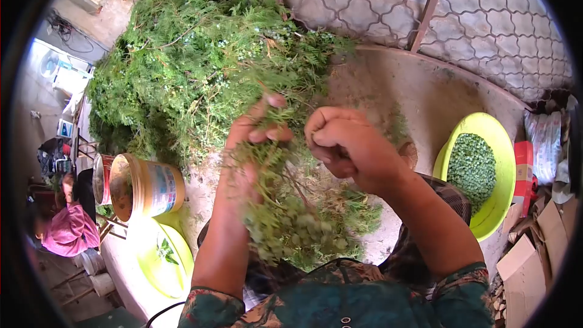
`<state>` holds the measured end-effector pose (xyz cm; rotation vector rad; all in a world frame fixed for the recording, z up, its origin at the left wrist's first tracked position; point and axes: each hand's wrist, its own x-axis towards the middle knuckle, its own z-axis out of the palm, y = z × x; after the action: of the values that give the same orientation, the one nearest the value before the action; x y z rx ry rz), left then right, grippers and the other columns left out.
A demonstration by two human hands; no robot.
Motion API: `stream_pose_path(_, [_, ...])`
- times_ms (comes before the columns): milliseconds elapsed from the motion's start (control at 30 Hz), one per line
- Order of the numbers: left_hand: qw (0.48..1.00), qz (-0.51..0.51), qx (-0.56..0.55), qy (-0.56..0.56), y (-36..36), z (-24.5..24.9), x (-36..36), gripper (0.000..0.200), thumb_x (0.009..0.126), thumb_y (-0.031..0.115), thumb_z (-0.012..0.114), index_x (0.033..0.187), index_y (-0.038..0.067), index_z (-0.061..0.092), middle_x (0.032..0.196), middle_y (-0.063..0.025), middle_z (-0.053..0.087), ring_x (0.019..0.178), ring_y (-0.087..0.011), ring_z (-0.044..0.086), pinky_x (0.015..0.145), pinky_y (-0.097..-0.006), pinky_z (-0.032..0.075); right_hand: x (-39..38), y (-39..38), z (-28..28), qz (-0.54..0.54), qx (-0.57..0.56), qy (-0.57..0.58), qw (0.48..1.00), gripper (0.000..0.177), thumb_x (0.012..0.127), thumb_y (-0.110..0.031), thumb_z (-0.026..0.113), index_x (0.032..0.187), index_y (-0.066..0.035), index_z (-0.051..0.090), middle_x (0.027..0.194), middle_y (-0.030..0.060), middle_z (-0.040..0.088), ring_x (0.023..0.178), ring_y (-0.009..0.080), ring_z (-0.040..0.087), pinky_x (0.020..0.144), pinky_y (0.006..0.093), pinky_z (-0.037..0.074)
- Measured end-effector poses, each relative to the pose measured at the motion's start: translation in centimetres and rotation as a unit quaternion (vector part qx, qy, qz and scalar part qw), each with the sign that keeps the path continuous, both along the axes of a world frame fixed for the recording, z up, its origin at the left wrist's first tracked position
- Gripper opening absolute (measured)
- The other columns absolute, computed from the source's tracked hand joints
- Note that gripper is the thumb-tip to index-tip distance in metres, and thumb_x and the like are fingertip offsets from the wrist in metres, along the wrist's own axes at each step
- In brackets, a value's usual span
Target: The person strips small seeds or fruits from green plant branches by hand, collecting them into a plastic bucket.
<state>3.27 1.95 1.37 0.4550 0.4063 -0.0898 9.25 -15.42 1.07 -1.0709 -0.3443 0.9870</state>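
My left hand (254,130) is wrapped round a leafy evergreen branch (294,228), which hangs down below it over my lap. Clusters of pale green cones show on its lower part, slightly blurred. Just to the right, my right hand (343,140) is closed with its fingers curled; what they hold, if anything, is too small or hidden to make out. Beyond both hands rises a large heap of evergreen branches (182,67) bearing small bluish-green cones. At the right, a yellow-green basin (509,176) holds many small green cones (472,170).
Another yellow-green basin (146,255) with a small sprig stands at left, beside an upright bucket (167,188). Loose clippings (358,209) litter the floor before me. Wire mesh (364,6) borders the back. Cardboard (525,279) lies at right. A person in pink (71,228) is at far left.
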Motion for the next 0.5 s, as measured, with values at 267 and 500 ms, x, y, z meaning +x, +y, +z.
stream_pose_path(267, [0.903, -0.085, -0.345, -0.240, 0.8, -2.7, -0.6, 0.025, 0.087, 0.007, 0.051, 0.109, 0.010, 0.041, 0.076, 0.0034, 0.047, 0.076, -0.0060, 0.046, 0.069, -0.0223, 0.041, -0.5, -0.2, -0.1, -0.032, 0.019, 0.077, 0.996, 0.021, 0.090, -0.025, 0.051, 0.086, -0.004, 0.051, 0.066, 0.0032, 0.049, 0.043, 0.0055, 0.033, 0.039, 0.0193, 0.026])
stream_pose_path(500, [0.932, -0.051, -0.297, -0.202, 0.3, -1.3, -0.7, 0.015, 0.089, 0.012, 0.051, 0.102, 0.008, 0.045, 0.076, 0.0036, 0.046, 0.067, -0.0045, 0.044, 0.064, -0.0196, 0.042, -2.4, 1.2, -0.9, -0.058, -0.044, -0.194, 0.978, 0.029, 0.089, -0.031, 0.058, 0.087, -0.001, 0.056, 0.068, -0.0029, 0.050, 0.063, 0.0029, 0.042, 0.054, 0.0201, 0.035])
